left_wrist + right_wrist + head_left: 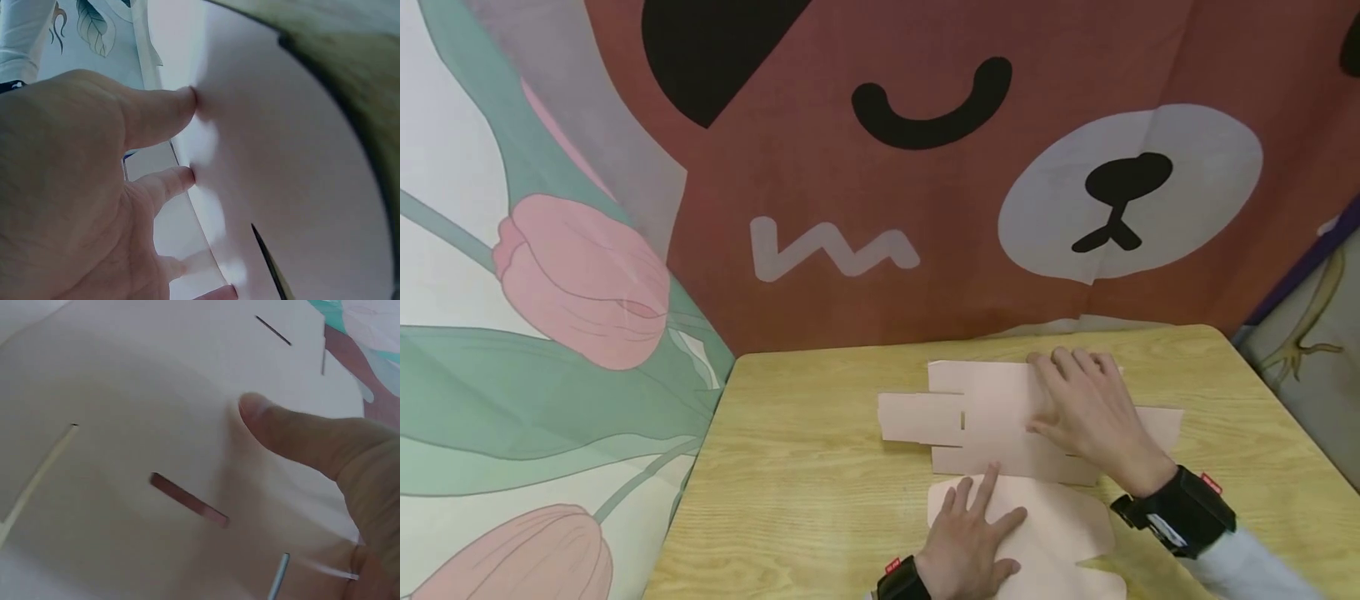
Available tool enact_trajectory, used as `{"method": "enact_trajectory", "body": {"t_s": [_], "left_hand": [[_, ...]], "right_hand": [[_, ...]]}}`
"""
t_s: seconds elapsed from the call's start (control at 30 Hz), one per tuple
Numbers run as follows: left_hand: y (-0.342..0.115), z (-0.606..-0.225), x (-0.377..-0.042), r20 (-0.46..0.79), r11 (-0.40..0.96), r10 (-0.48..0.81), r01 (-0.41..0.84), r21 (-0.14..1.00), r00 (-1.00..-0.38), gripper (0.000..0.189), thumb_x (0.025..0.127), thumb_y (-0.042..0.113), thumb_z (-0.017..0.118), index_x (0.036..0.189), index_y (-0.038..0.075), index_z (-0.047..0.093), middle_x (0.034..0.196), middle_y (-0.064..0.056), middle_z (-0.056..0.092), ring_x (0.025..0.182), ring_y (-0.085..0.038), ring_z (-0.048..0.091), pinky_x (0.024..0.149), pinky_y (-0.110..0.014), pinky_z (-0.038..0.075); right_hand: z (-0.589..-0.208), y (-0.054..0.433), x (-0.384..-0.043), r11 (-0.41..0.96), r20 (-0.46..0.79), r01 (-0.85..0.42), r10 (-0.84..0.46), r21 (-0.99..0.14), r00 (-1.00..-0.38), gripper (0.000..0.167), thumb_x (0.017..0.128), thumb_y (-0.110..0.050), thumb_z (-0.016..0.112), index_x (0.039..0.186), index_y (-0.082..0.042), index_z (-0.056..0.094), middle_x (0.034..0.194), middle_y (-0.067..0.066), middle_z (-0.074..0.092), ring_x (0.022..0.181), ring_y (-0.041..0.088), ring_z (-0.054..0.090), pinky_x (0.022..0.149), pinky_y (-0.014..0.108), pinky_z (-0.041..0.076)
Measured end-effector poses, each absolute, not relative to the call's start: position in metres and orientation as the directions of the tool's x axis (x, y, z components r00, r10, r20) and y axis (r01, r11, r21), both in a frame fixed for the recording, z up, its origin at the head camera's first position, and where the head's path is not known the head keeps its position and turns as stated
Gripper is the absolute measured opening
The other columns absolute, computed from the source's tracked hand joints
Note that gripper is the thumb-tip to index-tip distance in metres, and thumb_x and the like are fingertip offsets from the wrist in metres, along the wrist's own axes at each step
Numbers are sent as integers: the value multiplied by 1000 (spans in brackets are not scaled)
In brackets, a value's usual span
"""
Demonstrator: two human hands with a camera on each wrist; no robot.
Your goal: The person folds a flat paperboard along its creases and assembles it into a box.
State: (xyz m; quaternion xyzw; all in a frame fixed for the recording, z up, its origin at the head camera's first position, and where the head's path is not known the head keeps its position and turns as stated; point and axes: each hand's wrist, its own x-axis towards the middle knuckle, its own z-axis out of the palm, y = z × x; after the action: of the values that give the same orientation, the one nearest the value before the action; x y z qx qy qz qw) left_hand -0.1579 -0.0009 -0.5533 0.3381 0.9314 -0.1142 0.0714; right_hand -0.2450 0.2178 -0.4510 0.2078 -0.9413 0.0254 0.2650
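Note:
A flat pale pink cardboard cutout (1000, 417) with slots and side tabs lies on the table, its slots also visible in the right wrist view. My right hand (1086, 408) grips it at the far edge. The fingers bend over that edge, their tips hidden, and the thumb (287, 428) rests on the upper face. Nearer to me is a second pale pink cardboard piece (1060, 525) with rounded corners and a notch on its right side. My left hand (962, 533) presses on it with spread fingers, the fingertips touching its surface in the left wrist view.
The wood-grain table (805, 475) runs back to a hanging cloth (925, 192) printed with a brown bear face. At the left hangs a cloth with pink tulips (583, 283). Black wrist straps (1195, 508) sit on both arms.

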Motion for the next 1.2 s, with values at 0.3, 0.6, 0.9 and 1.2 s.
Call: {"method": "enact_trajectory", "body": {"t_s": [0.3, 0.6, 0.9, 1.2], "left_hand": [[-3, -551, -159, -183, 735, 626, 652, -185, -758, 62, 91, 76, 38, 148, 57, 25, 168, -6, -2, 141, -23, 35, 111, -38, 42], [-3, -549, -158, -176, 731, 626, 651, -207, -759, 61, 91, 76, 38, 148, 57, 26, 168, -6, -1, 140, -23, 35, 110, -37, 43], [-1, -551, -163, -207, 755, 607, 639, -150, -767, 63, 88, 77, 45, 146, 60, 26, 168, -8, 5, 140, -22, 37, 109, -36, 44], [1, -548, -164, -234, 764, 600, 635, -118, -765, 64, 87, 77, 46, 146, 60, 27, 166, -12, 12, 140, -22, 36, 109, -35, 44]], "right_hand": [[-458, 218, -236, 898, 592, -417, -414, 141, -692, 92, 54, -50, 93, 125, -4, 56, 98, 17, 58, 93, 39, 54, 83, 53, 42], [-461, 218, -227, 897, 613, -408, -421, 172, -669, 86, 59, -48, 91, 125, -3, 57, 98, 19, 58, 91, 40, 54, 81, 52, 41], [-475, 217, -219, 885, 672, -430, -429, 179, -603, 49, 97, -49, 52, 118, -5, 59, 91, 18, 56, 84, 39, 54, 81, 55, 42], [-485, 213, -209, 882, 747, -443, -400, 158, -531, 46, 107, -43, 33, 111, -8, 63, 88, 15, 57, 79, 37, 54, 82, 55, 43]]}}
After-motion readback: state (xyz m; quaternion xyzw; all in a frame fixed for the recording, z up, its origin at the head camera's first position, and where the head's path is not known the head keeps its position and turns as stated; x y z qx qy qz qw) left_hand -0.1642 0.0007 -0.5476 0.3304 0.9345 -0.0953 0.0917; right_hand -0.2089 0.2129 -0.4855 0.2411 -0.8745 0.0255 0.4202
